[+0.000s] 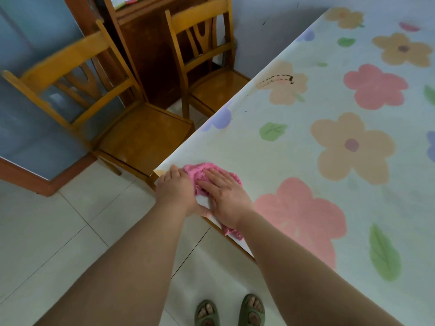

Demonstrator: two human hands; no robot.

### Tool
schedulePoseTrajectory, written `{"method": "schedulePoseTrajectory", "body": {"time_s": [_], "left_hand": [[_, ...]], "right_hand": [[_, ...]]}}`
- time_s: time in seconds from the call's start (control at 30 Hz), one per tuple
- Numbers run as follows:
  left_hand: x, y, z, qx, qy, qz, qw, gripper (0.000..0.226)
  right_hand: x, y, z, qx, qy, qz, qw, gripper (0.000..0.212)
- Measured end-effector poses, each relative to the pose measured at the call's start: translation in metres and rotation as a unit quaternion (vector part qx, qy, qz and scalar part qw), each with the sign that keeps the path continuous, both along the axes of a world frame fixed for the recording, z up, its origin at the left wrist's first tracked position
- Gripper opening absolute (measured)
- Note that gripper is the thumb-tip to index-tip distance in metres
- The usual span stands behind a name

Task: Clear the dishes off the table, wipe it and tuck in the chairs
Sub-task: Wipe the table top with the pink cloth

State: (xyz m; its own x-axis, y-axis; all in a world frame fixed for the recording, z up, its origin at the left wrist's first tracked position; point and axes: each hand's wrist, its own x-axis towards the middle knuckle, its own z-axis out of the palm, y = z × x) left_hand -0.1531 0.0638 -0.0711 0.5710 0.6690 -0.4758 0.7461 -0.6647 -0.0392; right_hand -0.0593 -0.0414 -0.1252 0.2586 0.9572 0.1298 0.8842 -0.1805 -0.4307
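A pink cloth (200,171) lies at the near left corner of the table (270,156), which wears a pale cover printed with big flowers. My right hand (224,196) presses flat on top of the cloth, fingers spread. My left hand (175,190) is at the table's corner edge, curled against the cloth's left side. A bit of the cloth hangs over the near edge under my right wrist. Two wooden chairs stand along the table's left side: the near chair (141,135) pulled out and angled, the far chair (216,85) partly under the table. A brown stain (275,80) marks the cover near the left edge.
A dark wooden cabinet (146,55) stands behind the chairs against the wall. A blue panel with a brown base (30,147) is at the left. Pale floor tiles (58,231) spread below, with my feet in green sandals (230,311) at the bottom.
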Motion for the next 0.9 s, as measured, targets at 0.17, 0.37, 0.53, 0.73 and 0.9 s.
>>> {"method": "schedulePoseTrajectory", "body": {"time_s": [0.17,0.37,0.53,0.73,0.9], "left_hand": [[-0.003,-0.002,0.004,-0.015,0.008,0.019,1.000,0.144],[-0.017,0.007,0.002,0.007,-0.026,-0.005,1.000,0.113],[-0.038,0.026,0.000,0.042,-0.039,-0.017,0.998,0.065],[-0.040,0.028,-0.005,0.062,-0.060,-0.013,0.996,0.047],[-0.024,0.017,0.003,0.034,-0.093,-0.017,0.995,0.040]], "right_hand": [[0.019,-0.060,0.000,0.026,0.016,-0.049,0.998,0.038],[0.038,-0.057,-0.007,-0.026,0.008,-0.239,0.971,0.046],[0.019,0.012,-0.007,-0.052,-0.003,-0.213,0.976,0.049],[-0.018,0.055,-0.009,-0.044,-0.034,-0.024,0.998,0.046],[-0.017,-0.005,0.006,0.023,0.010,0.019,0.999,0.033]]}}
